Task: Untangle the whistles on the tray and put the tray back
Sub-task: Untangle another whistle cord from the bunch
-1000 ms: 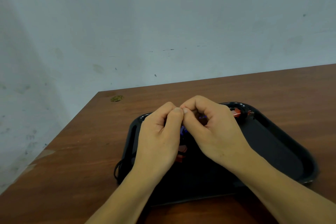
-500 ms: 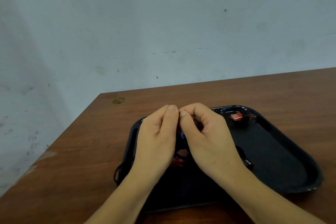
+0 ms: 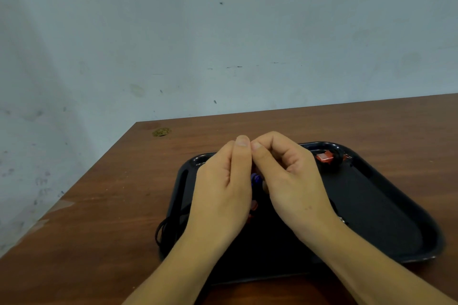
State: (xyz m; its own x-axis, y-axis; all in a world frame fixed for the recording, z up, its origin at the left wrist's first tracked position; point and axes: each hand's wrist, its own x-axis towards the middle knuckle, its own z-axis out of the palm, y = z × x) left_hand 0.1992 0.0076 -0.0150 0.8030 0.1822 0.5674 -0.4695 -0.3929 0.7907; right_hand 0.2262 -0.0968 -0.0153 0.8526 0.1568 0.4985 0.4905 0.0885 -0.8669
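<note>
Two or more small plastic whistles on black cords sit in the black rectangular plastic tray (image 3: pixel 386 208): blue whistle (image 3: pixel 255 179) between the hands, red whistle (image 3: pixel 324 157) by far rim, red bits (image 3: pixel 253 205) under left palm. Left hand (image 3: pixel 219 195) and right hand (image 3: pixel 292 181) meet thumb tips above tray centre, fingers curled, likely pinching cord; the pinched thing itself is hidden. Black cord loop (image 3: pixel 164 230) hangs over tray's left edge onto brown wooden surface (image 3: pixel 104 218). Risk: hard pulling tightens knot, or the overhanging loop snags and drags whistles off
</note>
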